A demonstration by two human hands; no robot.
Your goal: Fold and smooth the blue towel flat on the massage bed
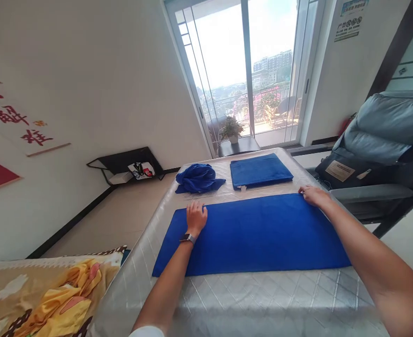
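Observation:
A blue towel (255, 238) lies spread as a long flat rectangle across the table in front of me. My left hand (196, 217) rests palm down on its far edge near the left end, fingers stretched out, with a watch on the wrist. At the towel's far right corner, my right hand (314, 195) has its fingertips closed on the cloth edge. Beyond the towel sit a crumpled blue cloth (197, 179) on the left and a neatly folded stack of blue cloth (261, 171) with a small white tag on the right.
A shiny quilted cover (262, 292) is on the table. An armchair (371, 192) stands close on the right. At lower left, a yellow cloth (68, 299) lies on a patterned blanket. A potted plant (232, 128) sits on a chair before the glass door.

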